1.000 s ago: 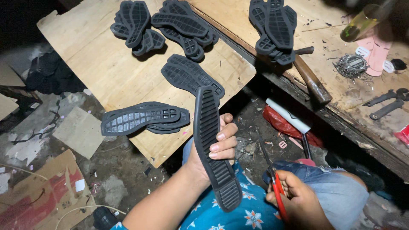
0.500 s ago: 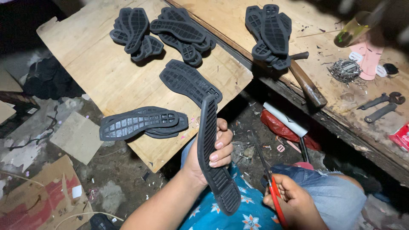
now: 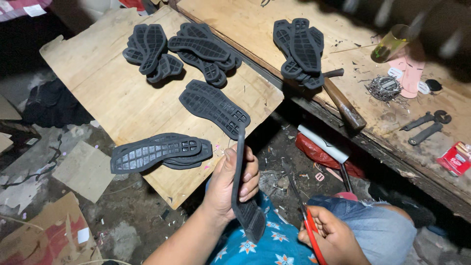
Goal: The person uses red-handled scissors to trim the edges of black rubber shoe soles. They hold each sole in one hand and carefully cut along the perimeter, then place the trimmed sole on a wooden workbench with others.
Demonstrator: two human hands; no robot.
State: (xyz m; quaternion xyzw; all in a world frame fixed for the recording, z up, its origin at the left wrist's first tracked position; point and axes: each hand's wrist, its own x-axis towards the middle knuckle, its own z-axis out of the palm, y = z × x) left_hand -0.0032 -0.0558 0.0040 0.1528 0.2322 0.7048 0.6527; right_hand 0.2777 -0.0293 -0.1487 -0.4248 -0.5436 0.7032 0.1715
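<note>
My left hand (image 3: 230, 180) grips a dark rubber shoe sole (image 3: 240, 162) turned edge-on toward the camera, over my lap. My right hand (image 3: 333, 238) holds red-handled scissors (image 3: 301, 208) low at the right, blades pointing up toward the sole but apart from it. On the wooden board (image 3: 117, 98) lie more dark soles: a pair (image 3: 157, 151) near its front edge, one (image 3: 213, 107) at the middle, and two piles (image 3: 152, 51) (image 3: 206, 49) at the back.
A workbench (image 3: 353, 64) at the right carries another pile of soles (image 3: 300, 49), a hammer (image 3: 343, 103), a glass (image 3: 390, 44), pink insoles (image 3: 409, 68), a wire tangle, black pliers (image 3: 427, 127) and a red packet. Cardboard scraps litter the floor at left.
My left hand has rotated the sole from showing its tread to edge-on. The view has shifted slightly; the right hand with the scissors stays low at the right.
</note>
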